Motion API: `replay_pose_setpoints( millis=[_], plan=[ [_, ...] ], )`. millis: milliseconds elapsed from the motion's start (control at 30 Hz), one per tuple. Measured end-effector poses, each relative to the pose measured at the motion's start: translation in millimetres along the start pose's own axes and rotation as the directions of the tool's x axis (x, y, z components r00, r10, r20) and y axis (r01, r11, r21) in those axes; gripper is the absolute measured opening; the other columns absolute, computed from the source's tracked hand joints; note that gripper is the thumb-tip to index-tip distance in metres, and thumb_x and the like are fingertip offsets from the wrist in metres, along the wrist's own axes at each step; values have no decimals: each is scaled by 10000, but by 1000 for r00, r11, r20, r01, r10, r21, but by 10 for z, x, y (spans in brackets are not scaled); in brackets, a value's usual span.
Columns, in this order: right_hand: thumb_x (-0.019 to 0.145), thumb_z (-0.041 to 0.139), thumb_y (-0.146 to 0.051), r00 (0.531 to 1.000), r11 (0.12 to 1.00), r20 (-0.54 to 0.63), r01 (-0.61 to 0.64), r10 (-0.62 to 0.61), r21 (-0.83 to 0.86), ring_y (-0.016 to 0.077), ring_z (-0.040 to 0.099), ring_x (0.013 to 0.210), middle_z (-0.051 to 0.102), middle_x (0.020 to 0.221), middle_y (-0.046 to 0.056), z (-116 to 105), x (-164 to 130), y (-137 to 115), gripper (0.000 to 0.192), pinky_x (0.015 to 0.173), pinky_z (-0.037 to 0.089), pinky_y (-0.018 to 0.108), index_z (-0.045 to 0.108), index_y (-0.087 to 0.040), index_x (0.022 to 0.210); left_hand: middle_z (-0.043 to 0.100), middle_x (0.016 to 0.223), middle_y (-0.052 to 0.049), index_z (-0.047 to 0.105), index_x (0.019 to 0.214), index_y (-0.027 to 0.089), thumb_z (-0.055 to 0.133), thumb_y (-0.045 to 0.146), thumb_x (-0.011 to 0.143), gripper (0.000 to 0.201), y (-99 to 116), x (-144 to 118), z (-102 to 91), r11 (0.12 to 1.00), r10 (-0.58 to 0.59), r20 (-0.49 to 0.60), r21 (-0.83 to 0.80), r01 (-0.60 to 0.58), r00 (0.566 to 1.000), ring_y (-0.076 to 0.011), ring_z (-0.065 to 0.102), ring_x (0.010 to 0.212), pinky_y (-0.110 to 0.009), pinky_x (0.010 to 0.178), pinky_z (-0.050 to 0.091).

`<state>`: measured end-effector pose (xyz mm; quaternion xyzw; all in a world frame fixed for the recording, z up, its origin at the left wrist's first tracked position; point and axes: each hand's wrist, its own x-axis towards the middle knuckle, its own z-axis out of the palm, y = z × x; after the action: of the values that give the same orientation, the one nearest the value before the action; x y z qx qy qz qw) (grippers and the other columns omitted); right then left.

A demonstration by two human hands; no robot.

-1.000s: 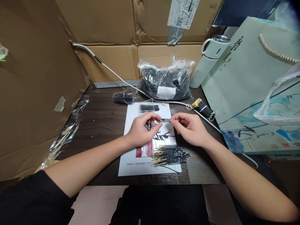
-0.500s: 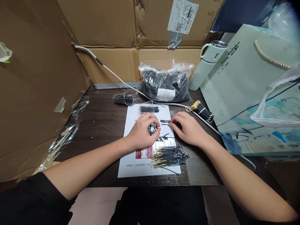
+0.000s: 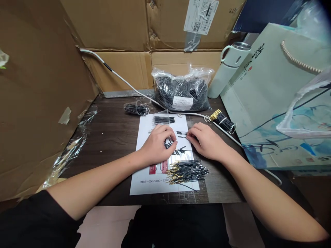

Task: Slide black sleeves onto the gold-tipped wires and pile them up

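My left hand (image 3: 159, 144) rests over the paper sheet (image 3: 143, 155), its thumb and index curled together; whatever is between them is too small to see. Beside and partly behind those fingers lie several short black tube pieces (image 3: 179, 151). My right hand (image 3: 205, 141) is closed in a pinch on a thin black wire (image 3: 182, 137) that points left. Just above that wire are a few black sleeved wire ends (image 3: 181, 132), running toward the right fingers. Nearer the table edge spreads a pile of black wires (image 3: 188, 171) with gold terminals on the left and silvery tips on the right.
At the back stand a clear bag of black parts (image 3: 181, 91) and a pale green bottle (image 3: 224, 72). Wire bundles lie left (image 3: 137, 109) and right (image 3: 222, 121); a clear box (image 3: 164, 119) holds more. A white cable (image 3: 129, 84) crosses behind; a paper bag (image 3: 279, 103) stands right.
The view has shifted very slightly. Both hands keep nearly the same pose, with the right fingertips moved a little at the wire ends.
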<state>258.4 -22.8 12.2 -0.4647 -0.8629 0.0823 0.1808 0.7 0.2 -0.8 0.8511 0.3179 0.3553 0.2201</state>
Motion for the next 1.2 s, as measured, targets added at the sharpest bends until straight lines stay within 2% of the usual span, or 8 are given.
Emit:
replay_pose_setpoints(
  millis=[133, 233, 400, 733, 967, 1067, 1200],
  plan=[
    [1112, 507, -195, 999, 997, 35, -10, 13, -82, 313, 566, 959, 680, 979, 129, 47, -7, -28, 208, 862, 453, 454, 667, -190, 979, 752, 1116, -77, 746, 1077, 217, 753, 157, 938, 151, -33, -8, 11, 1000, -10, -17, 17, 11, 1000, -274, 660, 1061, -467, 982, 543],
    [1102, 512, -165, 999, 995, 43, -8, 12, -96, 317, 557, 976, 688, 1004, 128, 53, -14, -73, 182, 860, 423, 447, 651, -198, 990, 756, 1151, -87, 779, 1116, 221, 774, 195, 956, 162, -63, -20, 32, 1000, 2, -32, 31, -1, 999, -283, 660, 1089, -479, 999, 550],
    [1130, 487, -202, 1000, 1000, 30, -2, 3, -26, 306, 565, 990, 699, 1051, 125, 27, -15, -136, 176, 892, 413, 445, 624, -206, 1019, 769, 1095, -77, 798, 1030, 212, 758, 189, 982, 67, -82, -16, 50, 999, 44, -47, 7, -43, 998, -259, 675, 1020, -463, 955, 551],
    [1115, 475, -178, 999, 1000, 42, -22, 22, 11, 303, 590, 1009, 697, 1053, 120, 6, -8, -149, 166, 905, 411, 430, 599, -212, 1010, 774, 1068, -68, 784, 997, 213, 752, 156, 970, 71, -64, -3, 36, 999, 32, -40, -9, -33, 999, -250, 696, 1000, -453, 936, 543],
    [1111, 477, -176, 997, 1000, 71, -23, 21, 15, 306, 601, 964, 698, 1010, 116, -24, -17, -88, 164, 897, 451, 458, 590, -205, 996, 776, 1074, -63, 764, 961, 204, 734, 139, 954, 72, -33, -7, 34, 999, -37, -50, 3, 37, 998, -250, 706, 1020, -452, 961, 546],
    [1092, 503, -148, 996, 996, 85, -24, 17, 88, 291, 635, 922, 707, 968, 102, -92, -28, -37, 157, 892, 490, 451, 599, -211, 984, 776, 1063, -62, 746, 926, 202, 732, 140, 934, 64, -24, -13, 32, 997, -76, -67, 29, 78, 995, -260, 699, 1030, -449, 952, 550],
    [1085, 551, -159, 999, 975, 50, 3, -14, 221, 282, 707, 989, 761, 1103, 111, -167, -40, -14, 130, 900, 536, 425, 659, -209, 1137, 760, 1060, -65, 712, 864, 196, 729, 115, 867, 83, -7, -21, 18, 995, -79, -56, 49, 82, 995, -262, 681, 1014, -447, 937, 547]
  ],
)
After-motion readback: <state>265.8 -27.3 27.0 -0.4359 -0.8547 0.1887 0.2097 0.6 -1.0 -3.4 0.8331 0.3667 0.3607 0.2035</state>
